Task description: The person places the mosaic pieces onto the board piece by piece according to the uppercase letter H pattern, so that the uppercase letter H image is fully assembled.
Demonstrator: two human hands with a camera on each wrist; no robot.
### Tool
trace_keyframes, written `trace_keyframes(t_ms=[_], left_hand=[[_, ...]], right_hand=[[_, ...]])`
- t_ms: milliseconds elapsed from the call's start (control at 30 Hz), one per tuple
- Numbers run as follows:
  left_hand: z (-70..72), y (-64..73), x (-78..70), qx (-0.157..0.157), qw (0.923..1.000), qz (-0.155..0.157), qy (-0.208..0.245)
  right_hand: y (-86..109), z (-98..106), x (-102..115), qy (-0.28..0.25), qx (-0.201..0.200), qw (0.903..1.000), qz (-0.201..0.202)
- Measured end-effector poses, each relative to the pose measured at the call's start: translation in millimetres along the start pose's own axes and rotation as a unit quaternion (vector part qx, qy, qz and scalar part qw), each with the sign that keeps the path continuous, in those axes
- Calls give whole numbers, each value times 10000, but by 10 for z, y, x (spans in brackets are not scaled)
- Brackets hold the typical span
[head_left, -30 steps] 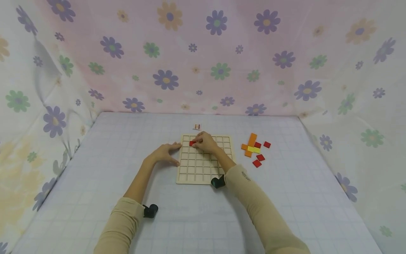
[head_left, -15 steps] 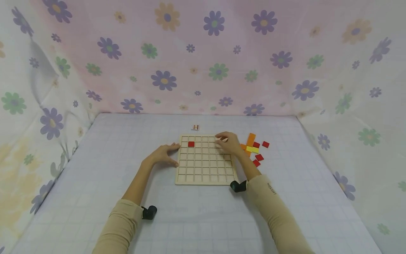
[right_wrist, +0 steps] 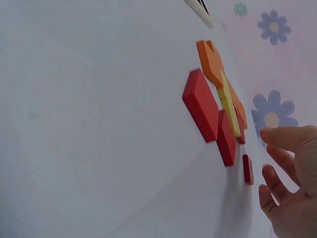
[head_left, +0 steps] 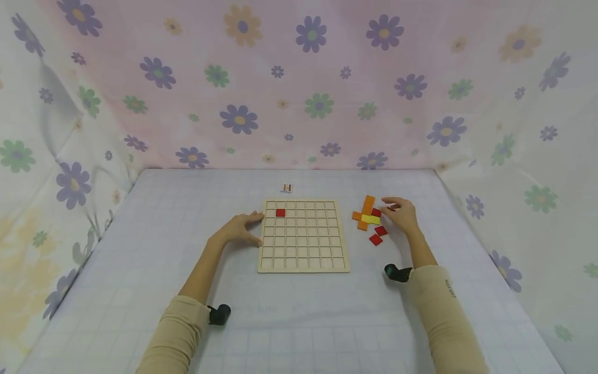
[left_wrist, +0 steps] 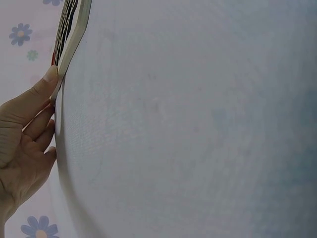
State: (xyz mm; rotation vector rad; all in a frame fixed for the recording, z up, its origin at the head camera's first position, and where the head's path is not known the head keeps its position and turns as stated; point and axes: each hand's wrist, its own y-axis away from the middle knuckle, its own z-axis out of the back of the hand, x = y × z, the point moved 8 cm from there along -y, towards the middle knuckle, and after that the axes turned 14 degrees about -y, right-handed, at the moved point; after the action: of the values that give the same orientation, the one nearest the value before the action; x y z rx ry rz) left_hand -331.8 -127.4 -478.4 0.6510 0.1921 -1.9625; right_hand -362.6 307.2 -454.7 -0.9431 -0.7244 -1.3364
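Observation:
A wooden grid board point(head_left: 303, 231) lies flat, with one red square tile point(head_left: 280, 213) in a cell near its upper left. At the board's left edge rests my left hand point(head_left: 237, 228), thumb and forefinger spread along it; the left wrist view shows the thumb point(left_wrist: 45, 84) right at the rim. Right of the board is a loose cluster of red, orange and yellow tiles point(head_left: 370, 219). My right hand point(head_left: 402, 214) hovers at the cluster's right side, fingers apart and holding nothing. Beneath it, in the right wrist view, a single red tile point(right_wrist: 248, 169) lies on the cloth.
A small printed card point(head_left: 287, 188) lies behind the board. Two more red tiles point(head_left: 376, 239) sit at the cluster's front. Dark wrist cameras point(head_left: 397, 273) stick out from both sleeves. A flowered cloth wall point(head_left: 280, 140) closes off the back of the table.
My right hand has let go of the red tile in the board's cell and swung right, past the board, to the loose tiles. The left hand has stayed at the board's edge.

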Motion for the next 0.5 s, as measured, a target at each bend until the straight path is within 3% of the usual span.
trace_keyframes(t_ms=[200, 500], left_hand=[[-7, 3, 12, 23, 10000, 84, -30], [4, 22, -16, 16, 9999, 117, 46]], right_hand=[[10, 123, -220, 77, 129, 9985, -535], [-1, 141, -291, 319, 336, 9970, -618]])
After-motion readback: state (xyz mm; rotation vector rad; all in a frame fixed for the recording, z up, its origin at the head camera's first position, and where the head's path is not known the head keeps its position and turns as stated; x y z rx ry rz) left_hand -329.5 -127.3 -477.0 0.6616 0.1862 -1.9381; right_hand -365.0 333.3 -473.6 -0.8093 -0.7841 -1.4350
